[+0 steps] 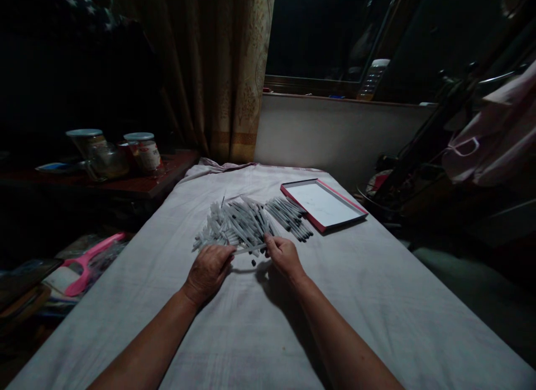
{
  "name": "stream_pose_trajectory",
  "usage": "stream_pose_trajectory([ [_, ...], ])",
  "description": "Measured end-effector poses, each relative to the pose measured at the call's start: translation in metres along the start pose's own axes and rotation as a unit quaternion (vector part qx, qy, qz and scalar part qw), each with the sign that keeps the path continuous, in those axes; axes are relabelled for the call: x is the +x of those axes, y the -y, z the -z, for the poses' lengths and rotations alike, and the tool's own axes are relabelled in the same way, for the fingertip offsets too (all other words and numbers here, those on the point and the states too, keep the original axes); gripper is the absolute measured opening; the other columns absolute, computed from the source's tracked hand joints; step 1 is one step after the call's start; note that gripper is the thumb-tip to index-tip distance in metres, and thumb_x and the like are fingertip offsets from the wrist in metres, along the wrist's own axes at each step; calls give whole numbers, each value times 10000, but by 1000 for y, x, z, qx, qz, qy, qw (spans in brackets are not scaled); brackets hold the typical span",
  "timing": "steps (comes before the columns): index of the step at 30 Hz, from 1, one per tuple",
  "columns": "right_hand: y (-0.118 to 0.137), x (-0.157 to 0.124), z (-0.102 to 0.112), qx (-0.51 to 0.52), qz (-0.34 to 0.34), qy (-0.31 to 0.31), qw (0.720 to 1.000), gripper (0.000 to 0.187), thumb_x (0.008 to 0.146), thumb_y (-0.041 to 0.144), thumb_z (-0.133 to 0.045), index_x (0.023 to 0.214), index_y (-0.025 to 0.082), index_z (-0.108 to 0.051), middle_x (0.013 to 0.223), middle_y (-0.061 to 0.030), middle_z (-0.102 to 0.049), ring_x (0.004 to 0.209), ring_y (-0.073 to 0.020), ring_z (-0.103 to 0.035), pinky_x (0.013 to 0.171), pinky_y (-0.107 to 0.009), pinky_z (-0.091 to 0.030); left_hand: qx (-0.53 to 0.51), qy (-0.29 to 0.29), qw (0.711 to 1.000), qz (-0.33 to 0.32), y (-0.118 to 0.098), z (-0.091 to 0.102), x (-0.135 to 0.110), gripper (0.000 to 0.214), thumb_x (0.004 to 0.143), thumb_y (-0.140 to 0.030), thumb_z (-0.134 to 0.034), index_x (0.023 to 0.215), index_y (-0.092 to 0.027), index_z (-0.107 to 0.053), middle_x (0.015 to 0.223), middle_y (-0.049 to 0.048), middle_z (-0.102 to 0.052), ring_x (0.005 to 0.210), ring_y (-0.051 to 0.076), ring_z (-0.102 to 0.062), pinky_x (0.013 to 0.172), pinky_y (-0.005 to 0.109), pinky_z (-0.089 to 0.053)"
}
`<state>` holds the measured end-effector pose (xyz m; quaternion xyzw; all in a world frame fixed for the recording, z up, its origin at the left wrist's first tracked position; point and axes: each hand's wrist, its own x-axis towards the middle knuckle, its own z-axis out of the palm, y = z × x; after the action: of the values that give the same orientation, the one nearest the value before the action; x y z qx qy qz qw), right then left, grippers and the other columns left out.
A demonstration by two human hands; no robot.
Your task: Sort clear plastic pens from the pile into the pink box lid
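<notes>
A slim, pale pen [250, 248] lies level between my two hands, in front of a heap of pens. My left hand [210, 267] is closed on its left end. At the other end, my right hand [283, 256] pinches it between thumb and fingers. A small black pen cap [253, 262] rests on the sheet just below. Behind my hands spreads the loose pile of clear and white pen parts [234, 219]. To its right, several pens with dark ends [288, 214] lie side by side in a neater group.
A shallow red-edged box lid [324, 203] with a white inside lies right of the pens. The pale sheet [251, 334] covers the surface. At left, jars [144, 152] stand on a dark red table [167, 175], with a pink plastic object [87, 264] below.
</notes>
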<state>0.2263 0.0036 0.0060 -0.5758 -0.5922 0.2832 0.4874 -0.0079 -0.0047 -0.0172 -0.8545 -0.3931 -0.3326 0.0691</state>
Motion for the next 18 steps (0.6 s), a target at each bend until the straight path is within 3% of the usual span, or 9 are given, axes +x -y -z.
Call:
stream_pose_trajectory([
  [11, -10, -8, -2, 96, -113, 99, 984, 623, 719, 749, -551, 492, 175, -643, 406, -4, -539, 357, -102, -430, 402, -236, -320, 45, 0, 999, -2, 2, 5, 3, 289, 995, -389, -430, 974, -210, -656, 850, 57, -700, 788, 210, -617, 760, 355, -457],
  [18, -7, -10, -1, 130, -148, 108, 974, 640, 708, 772, -547, 473, 179, -605, 356, 20, -453, 325, -88, -369, 357, -224, -247, 46, 9, 999, -17, -1, 6, 3, 288, 999, -390, -431, 1018, -215, -659, 850, 56, -698, 780, 206, -600, 746, 341, -431],
])
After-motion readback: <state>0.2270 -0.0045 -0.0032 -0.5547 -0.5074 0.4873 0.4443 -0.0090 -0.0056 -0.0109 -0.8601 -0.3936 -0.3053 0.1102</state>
